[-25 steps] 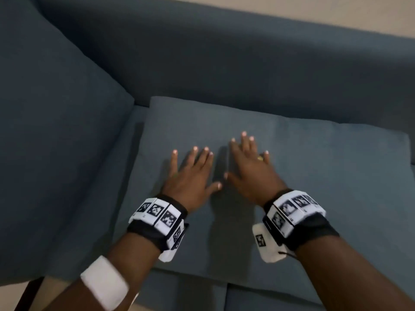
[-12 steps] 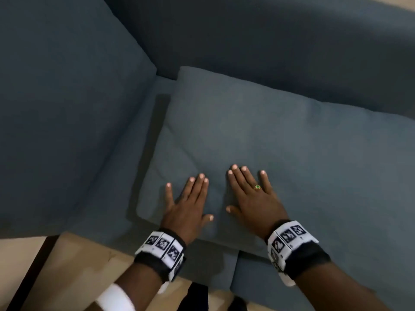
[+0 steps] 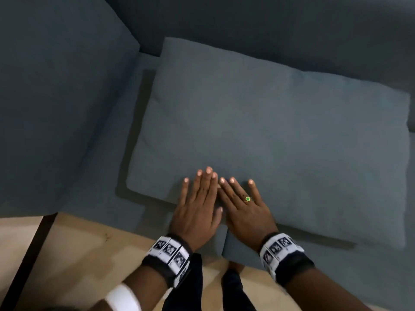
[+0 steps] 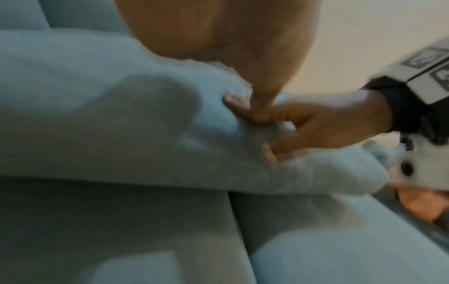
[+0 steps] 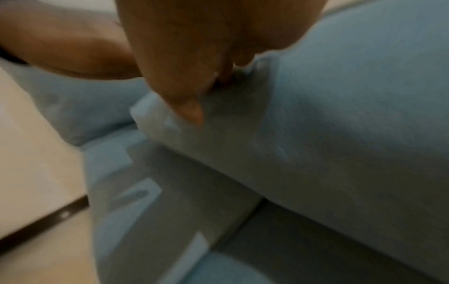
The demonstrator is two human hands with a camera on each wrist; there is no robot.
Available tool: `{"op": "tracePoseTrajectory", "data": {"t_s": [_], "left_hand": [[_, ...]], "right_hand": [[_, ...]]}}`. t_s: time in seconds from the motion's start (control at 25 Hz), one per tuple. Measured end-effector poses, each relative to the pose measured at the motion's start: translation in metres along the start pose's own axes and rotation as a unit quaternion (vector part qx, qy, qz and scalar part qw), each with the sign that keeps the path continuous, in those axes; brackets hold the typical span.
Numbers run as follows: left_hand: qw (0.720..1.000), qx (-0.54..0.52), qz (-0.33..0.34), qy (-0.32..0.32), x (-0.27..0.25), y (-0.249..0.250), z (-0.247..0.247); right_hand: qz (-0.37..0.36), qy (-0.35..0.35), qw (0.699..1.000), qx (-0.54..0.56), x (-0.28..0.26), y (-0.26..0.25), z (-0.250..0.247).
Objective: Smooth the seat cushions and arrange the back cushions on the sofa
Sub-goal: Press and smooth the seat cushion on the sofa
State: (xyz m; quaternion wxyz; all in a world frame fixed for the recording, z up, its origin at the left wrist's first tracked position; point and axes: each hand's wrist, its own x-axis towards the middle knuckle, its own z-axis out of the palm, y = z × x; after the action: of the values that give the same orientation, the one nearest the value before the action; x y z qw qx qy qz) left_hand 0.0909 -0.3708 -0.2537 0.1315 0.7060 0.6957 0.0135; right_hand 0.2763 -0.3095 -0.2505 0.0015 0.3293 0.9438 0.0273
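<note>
Grey-blue woven fabric fills most of the head view: a large rectangular loose cushion (image 3: 269, 135) lies flat across the seat cushions (image 3: 292, 259) of the sofa, spreading from the centre of the frame to the right edge, its far long side against the darker sofa backrest (image 3: 269, 25) along the top. A second big blue-grey cushion (image 3: 56, 97) fills the upper left of the frame.

Both hands lie palm-down at the near edge of the flat cushion, low in the centre of the frame. The left hand (image 3: 197, 209) has its fingers straight and close together, pressed on the fabric, nothing gripped. The right hand (image 3: 244, 209), wearing a gold ring with a green stone (image 3: 247, 199), lies just beside it with straight, slightly spread fingers, also pressing flat; the index fingers of the two hands touch. Each wrist carries a black band with white printed marker squares (image 3: 170, 250).

In the blurred left wrist view, the right hand (image 4: 303, 123) rests on the cushion's rounded edge (image 4: 121, 115), above the seam between two seat cushions (image 4: 230, 211). Pale wooden floor (image 3: 74, 254) shows in the lower left of the head view, with dark trouser legs (image 3: 190, 288) at the bottom centre.
</note>
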Motion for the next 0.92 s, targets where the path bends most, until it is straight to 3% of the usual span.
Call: {"op": "tracePoseTrajectory", "data": {"t_s": [0.08,0.16,0.24,0.36,0.48,0.64,0.76,0.8,0.88,0.92], "left_hand": [[0.997,0.015,0.047,-0.061,-0.017,0.009,0.015],[0.999,0.01,0.024,-0.023,-0.017,0.017,0.018],[0.998,0.015,0.034,-0.043,-0.018,0.027,0.019],[0.98,0.043,0.128,-0.145,-0.038,0.05,0.032],[0.989,0.022,0.122,-0.082,-0.033,0.101,0.023],[0.99,0.022,0.12,-0.075,-0.012,0.162,0.025],[0.988,0.003,0.144,-0.063,0.012,0.205,0.036],[0.985,0.008,0.156,-0.076,0.018,0.22,0.039],[0.971,0.031,0.172,-0.165,0.023,0.238,0.051],[0.967,0.034,0.183,-0.176,0.022,0.236,0.057]], "right_hand": [[-0.016,-0.058,0.998,0.004,-0.027,-0.003,0.004],[0.002,-0.028,0.999,0.029,-0.037,-0.007,-0.001],[0.007,-0.051,0.998,0.021,-0.055,-0.004,0.007],[0.037,-0.148,0.988,0.007,-0.108,0.007,0.015],[0.103,-0.073,0.991,0.034,-0.134,0.018,0.008],[0.201,-0.127,0.968,0.079,-0.159,0.047,0.004],[0.256,-0.077,0.958,0.104,-0.174,0.077,0.003],[0.269,-0.091,0.953,0.109,-0.182,0.087,0.005],[0.279,-0.207,0.923,0.165,-0.209,0.105,0.014],[0.279,-0.217,0.917,0.186,-0.221,0.108,0.021]]}}
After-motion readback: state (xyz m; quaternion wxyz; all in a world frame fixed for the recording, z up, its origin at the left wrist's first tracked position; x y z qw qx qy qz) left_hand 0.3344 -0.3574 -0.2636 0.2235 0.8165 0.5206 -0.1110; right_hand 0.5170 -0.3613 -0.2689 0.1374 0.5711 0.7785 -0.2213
